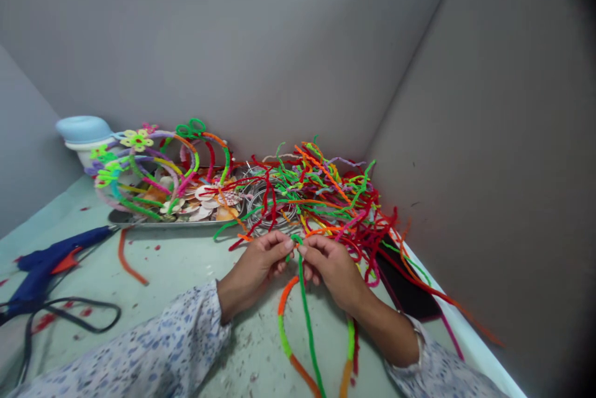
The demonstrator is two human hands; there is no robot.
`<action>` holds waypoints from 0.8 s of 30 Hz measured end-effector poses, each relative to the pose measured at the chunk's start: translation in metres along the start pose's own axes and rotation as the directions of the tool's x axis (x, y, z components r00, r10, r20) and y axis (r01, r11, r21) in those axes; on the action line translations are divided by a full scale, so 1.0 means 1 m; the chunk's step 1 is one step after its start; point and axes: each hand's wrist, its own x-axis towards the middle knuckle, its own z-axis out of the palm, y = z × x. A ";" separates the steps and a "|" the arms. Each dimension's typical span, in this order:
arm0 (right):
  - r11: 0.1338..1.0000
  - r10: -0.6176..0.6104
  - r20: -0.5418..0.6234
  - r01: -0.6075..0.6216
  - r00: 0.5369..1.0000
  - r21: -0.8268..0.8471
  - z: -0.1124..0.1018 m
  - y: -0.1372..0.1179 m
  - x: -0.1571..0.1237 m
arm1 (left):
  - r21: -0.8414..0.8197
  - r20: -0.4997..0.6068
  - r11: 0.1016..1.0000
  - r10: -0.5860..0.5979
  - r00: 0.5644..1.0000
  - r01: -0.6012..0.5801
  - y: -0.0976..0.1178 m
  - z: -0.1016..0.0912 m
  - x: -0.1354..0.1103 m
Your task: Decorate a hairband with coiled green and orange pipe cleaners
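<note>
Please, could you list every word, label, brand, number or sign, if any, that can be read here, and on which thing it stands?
No text can be read anywhere in this picture. I make out no lettering on the blue glue gun, the blue-lidded container, the metal tray or the green fuzzy stem. Any small marking there would be too blurred to read.

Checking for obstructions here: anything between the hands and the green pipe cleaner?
Nothing visible. The left hand and right hand both have fingers at the upper part of the green pipe cleaner; the tangled pile lies beyond them, not between.
</note>
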 end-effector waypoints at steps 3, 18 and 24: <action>1.000 -0.018 -0.030 0.019 0.999 0.021 -0.001 -0.001 0.001 | -0.006 0.049 0.999 -0.032 0.998 0.033 -0.002 0.001 -0.002; 0.989 -0.004 -0.058 0.012 0.998 0.149 0.001 0.004 0.000 | -0.074 0.214 0.985 -0.137 0.967 0.156 -0.008 0.000 -0.002; 0.980 -0.019 -0.031 0.025 0.999 0.196 0.002 0.007 0.000 | -0.010 0.213 0.988 -0.150 0.965 0.156 -0.008 -0.001 -0.002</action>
